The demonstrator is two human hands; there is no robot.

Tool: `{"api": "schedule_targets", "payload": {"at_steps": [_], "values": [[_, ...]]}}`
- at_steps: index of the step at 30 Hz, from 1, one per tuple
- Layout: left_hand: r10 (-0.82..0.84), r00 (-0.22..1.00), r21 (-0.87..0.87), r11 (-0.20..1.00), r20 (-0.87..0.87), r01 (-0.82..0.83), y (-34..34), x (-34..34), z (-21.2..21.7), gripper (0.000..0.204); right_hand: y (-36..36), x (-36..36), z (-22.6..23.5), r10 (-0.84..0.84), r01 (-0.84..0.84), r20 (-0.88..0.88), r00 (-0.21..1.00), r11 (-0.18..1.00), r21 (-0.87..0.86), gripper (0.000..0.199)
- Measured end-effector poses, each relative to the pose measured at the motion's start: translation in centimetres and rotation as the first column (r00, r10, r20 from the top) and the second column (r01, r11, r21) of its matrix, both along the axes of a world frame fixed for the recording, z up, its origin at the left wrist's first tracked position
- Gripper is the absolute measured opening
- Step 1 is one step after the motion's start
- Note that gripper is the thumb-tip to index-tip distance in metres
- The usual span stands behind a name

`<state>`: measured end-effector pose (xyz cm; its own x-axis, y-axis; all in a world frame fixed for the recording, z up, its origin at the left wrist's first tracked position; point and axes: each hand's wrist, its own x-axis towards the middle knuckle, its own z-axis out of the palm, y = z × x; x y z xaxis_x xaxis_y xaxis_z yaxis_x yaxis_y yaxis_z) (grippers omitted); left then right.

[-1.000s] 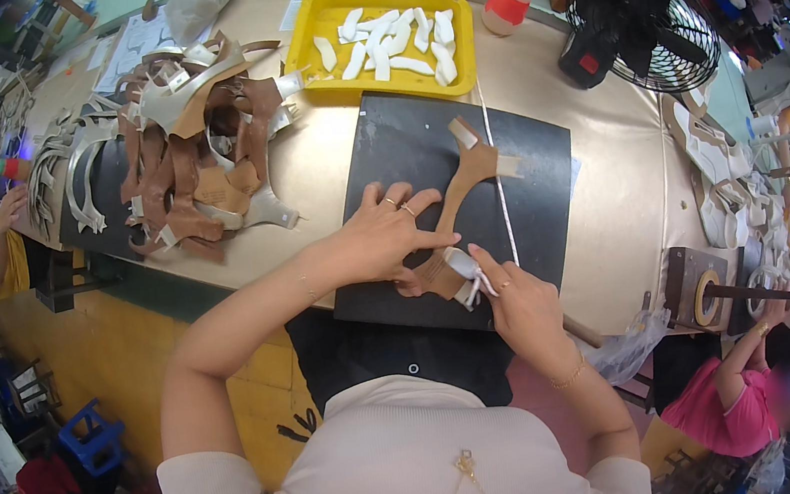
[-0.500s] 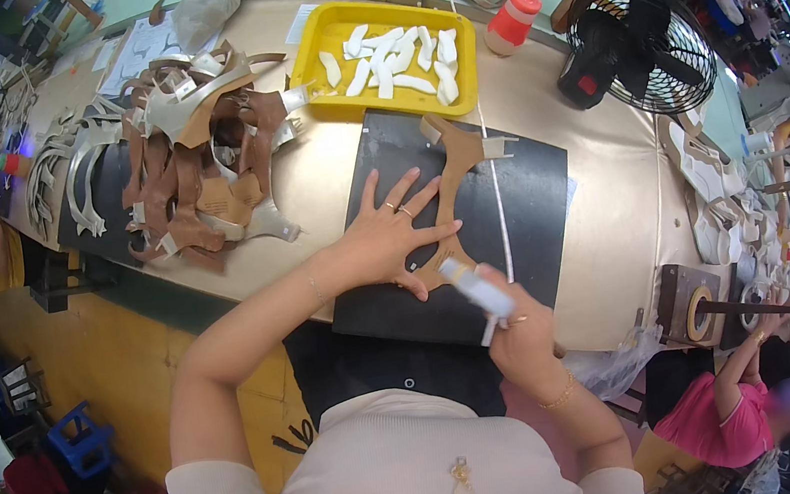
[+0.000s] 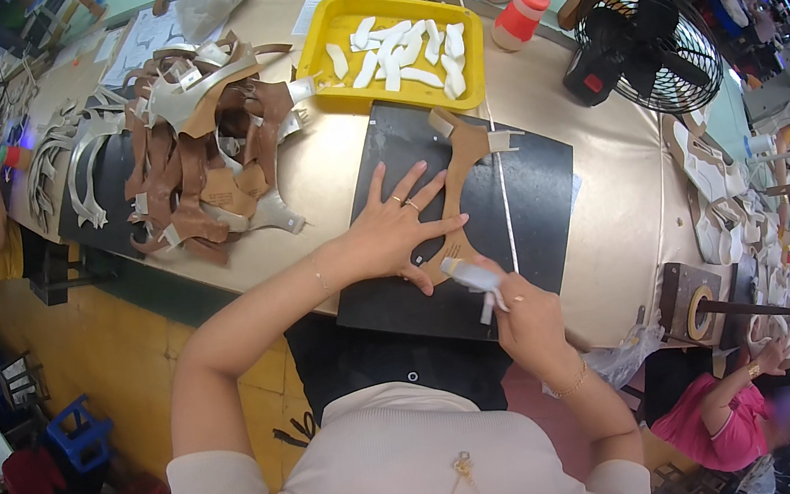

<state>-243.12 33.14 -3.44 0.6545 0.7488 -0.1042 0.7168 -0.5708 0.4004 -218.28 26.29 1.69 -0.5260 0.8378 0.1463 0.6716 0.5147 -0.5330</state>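
A brown cut piece with narrow arms, apparently leather [image 3: 468, 143], lies on a black board [image 3: 542, 201]. My left hand [image 3: 391, 235] is spread open, its fingertips resting on the piece and its palm on the board. In my right hand [image 3: 533, 321] is a pale whitish tool [image 3: 473, 276], smeared by motion; its exact kind cannot be made out. The tool's yellowish end is over the lower part of the brown piece, close to my left thumb. A white strip hangs off the tool near my right fingers.
A yellow tray [image 3: 318, 48] of white pieces stands beyond the board. At left rises a heap of brown and silvery cut pieces [image 3: 196, 199]. A red bottle [image 3: 521, 17] and black fan [image 3: 646, 45] stand far right. A white cord [image 3: 507, 211] crosses the board. Co-workers sit on either side.
The whole view has shifted slightly. My left hand stays spread on the brown piece. The right hand with the tool has moved a little and remains over the piece's lower end.
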Motion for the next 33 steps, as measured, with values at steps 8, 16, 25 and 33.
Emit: {"api": "schedule_targets", "payload": {"at_steps": [8, 16, 25, 33], "values": [[0.006, 1.0, 0.017, 1.0, 0.007, -0.006, -0.2, 0.1, -0.1, 0.109, 0.8, -0.9, -0.3, 0.035, -0.035, 0.078, 0.996, 0.999, -0.003, 0.048], [0.017, 0.999, 0.044, 0.999, 0.049, -0.019, -0.1, 0.0, -0.7, 0.108, 1.6, -1.4, 0.4, 0.05, -0.046, 0.294, 0.955, 0.999, -0.02, 0.049], [0.024, 0.999, 0.007, 1.0, 0.035, -0.025, 0.0, 0.2, -0.3, 0.111, 1.5, -0.7, 0.4, 0.057, -0.053, 0.28, 0.958, 0.998, -0.022, 0.05], [0.059, 0.998, -0.04, 0.998, 0.034, -0.058, -0.5, -0.1, 0.3, 0.105, 1.1, 1.0, -1.0, -0.012, 0.02, 0.199, 0.98, 0.999, -0.037, 0.05]]}}
